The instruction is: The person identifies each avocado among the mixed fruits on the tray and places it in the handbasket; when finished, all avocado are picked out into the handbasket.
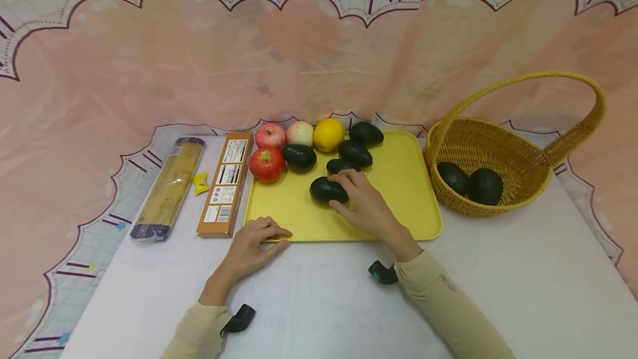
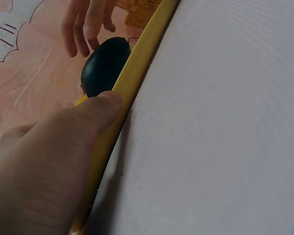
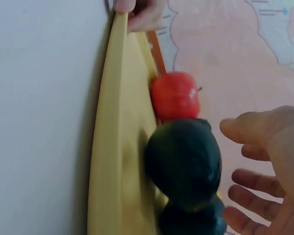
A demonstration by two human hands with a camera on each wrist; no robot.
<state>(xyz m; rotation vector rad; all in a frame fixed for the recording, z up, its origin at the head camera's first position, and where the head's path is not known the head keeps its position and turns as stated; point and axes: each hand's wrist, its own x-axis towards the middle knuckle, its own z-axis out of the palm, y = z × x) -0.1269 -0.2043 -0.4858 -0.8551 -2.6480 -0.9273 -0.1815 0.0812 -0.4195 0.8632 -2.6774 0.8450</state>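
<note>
My right hand (image 1: 366, 204) hovers at a dark green avocado (image 1: 324, 190) on the yellow tray (image 1: 399, 209). In the right wrist view its fingers (image 3: 257, 181) are bent loosely, with a gap between them and the avocado (image 3: 183, 161). Behind that one, more avocados (image 1: 355, 153) lie on the tray. My left hand (image 1: 251, 245) rests at the tray's front left edge. Its thumb (image 2: 105, 105) lies on the rim, while the other fingers reach over the inner side. Two avocados (image 1: 485, 186) sit in the wicker basket (image 1: 513, 204).
Along the tray's back left are a red apple (image 1: 271, 136), a pale round fruit (image 1: 300, 133), a yellow fruit (image 1: 329, 134) and a red pomegranate-like fruit (image 1: 267, 164). Left of it lie a brown box (image 1: 224, 181), a yellow packet (image 1: 201, 183) and a wrapped noodle pack (image 1: 169, 190). The basket's tall handle (image 1: 528, 76) arches up.
</note>
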